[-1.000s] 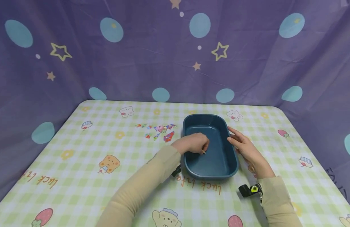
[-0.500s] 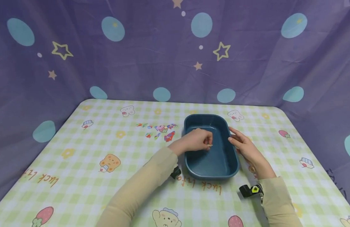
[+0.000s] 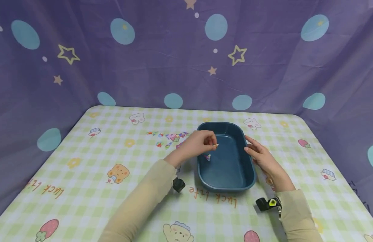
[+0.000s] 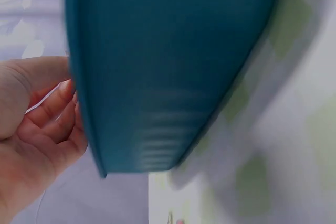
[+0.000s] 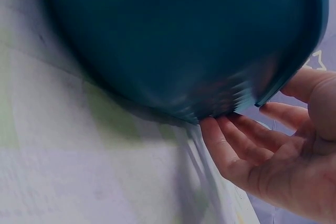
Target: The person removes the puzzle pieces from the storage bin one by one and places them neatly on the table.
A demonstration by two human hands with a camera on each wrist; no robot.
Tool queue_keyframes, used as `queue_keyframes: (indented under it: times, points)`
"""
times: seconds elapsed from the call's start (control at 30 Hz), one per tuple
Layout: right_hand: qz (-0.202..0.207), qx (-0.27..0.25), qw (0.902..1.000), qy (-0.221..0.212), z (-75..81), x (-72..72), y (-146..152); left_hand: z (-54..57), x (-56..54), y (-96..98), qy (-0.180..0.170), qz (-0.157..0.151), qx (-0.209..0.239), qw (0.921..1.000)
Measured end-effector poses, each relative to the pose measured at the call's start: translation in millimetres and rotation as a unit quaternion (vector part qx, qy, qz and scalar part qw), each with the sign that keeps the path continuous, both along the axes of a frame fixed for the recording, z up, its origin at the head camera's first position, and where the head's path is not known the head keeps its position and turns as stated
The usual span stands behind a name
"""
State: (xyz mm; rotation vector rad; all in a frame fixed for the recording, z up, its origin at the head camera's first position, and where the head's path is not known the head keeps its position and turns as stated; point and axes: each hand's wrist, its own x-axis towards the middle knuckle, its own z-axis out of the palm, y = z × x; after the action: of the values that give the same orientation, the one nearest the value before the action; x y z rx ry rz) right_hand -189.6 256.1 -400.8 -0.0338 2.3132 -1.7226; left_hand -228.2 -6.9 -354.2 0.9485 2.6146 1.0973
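Note:
A deep blue-green rectangular tub (image 3: 227,164) stands on the table. Above its left rim is my left hand (image 3: 194,144), pinching a small, thin, pale-edged piece (image 3: 216,145) whose kind is unclear. Below that hand, a small colourful piece (image 3: 207,157) shows near the tub's inner left wall; I cannot tell what it rests on. My right hand (image 3: 263,157) touches the tub's right side with extended, loosely bent fingers (image 5: 231,140). In the left wrist view, the tub's outer wall (image 4: 168,66) hides what the left hand (image 4: 37,129) pinches.
Several small colourful flat pieces (image 3: 167,137) lie left of the tub, some partly behind the left hand. A patterned checked cloth (image 3: 83,188) covers the table. A purple curtain (image 3: 162,67) hangs behind. A black wrist camera (image 3: 178,185) sticks out under the left sleeve.
My left hand has moved up and left from inside the tub toward its left rim, still pinching the pale-edged piece. The colourful piece below it has come into view. The right hand stays against the tub.

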Motion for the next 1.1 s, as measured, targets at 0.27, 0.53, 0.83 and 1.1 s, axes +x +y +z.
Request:
queue_keyframes:
  times: [0.27,0.53,0.83,1.1]
  points:
    - [0.003,-0.001,1.0000,0.002,0.0,1.3,-1,3.4,-2.1,-30.4,-0.008,0.073,0.034,0.9967]
    - [0.001,0.003,1.0000,0.002,-0.3,0.5,0,2.1,-3.2,-54.9,-0.020,0.118,0.062,0.9909]
    - [0.001,0.000,1.0000,0.004,0.7,0.3,1,-15.0,-15.9,-91.9,-0.010,0.173,0.042,0.9840]
    - [-0.003,0.000,1.0000,-0.006,0.9,2.0,-1,-27.2,-20.9,-127.0,-0.024,0.221,0.035,0.9743]
